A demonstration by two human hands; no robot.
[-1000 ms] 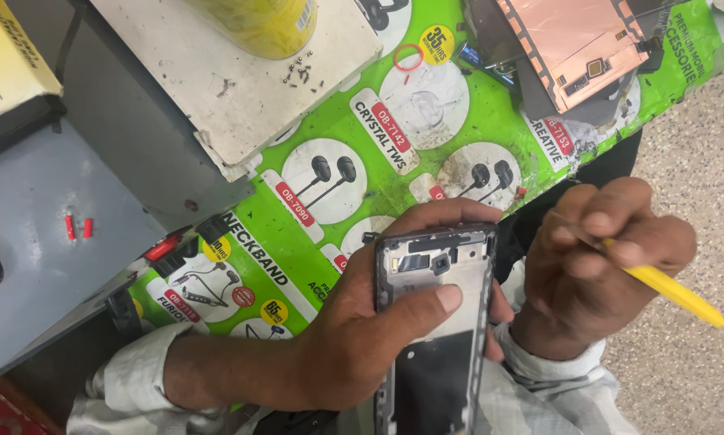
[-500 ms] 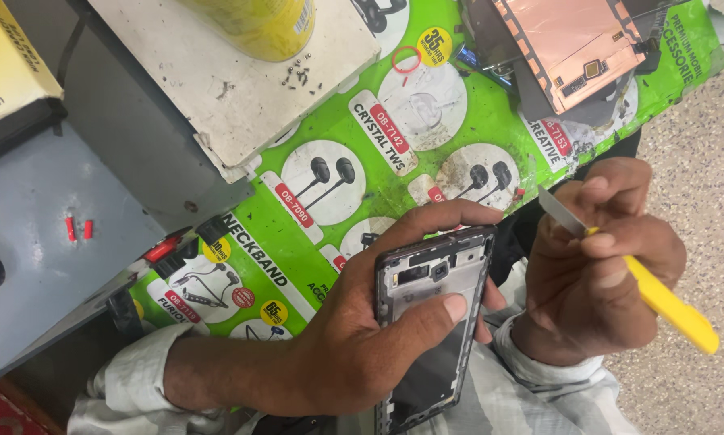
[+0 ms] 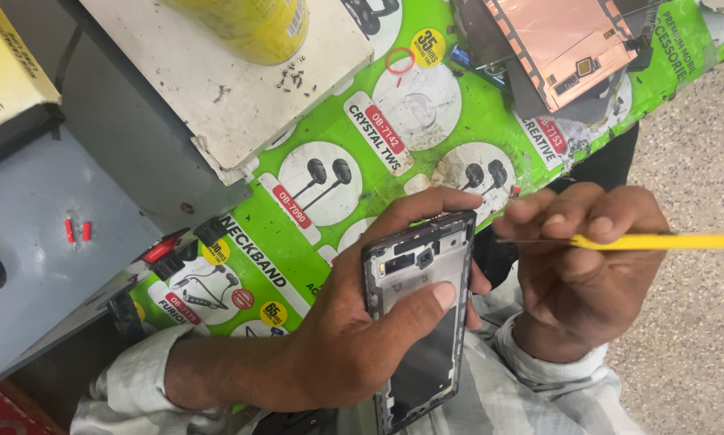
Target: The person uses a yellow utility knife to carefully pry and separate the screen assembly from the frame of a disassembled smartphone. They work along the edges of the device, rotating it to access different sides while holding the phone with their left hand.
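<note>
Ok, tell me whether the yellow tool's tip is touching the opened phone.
Apart. The head view shows the yellow tool in the right hand, lying level, with a gap between it and the phone.

Above your hands (image 3: 362, 338), the bench (image 3: 47, 242) carries a green printed mat (image 3: 329, 209). On the mat lie a scuffed white slab (image 3: 217, 89) up to the left and a copper-backed panel (image 3: 571, 48) up to the right.

yellow tool (image 3: 660, 241) tip hidden by right hand (image 3: 587, 266), handle and phone frame (image 3: 420, 314) cropped
</note>
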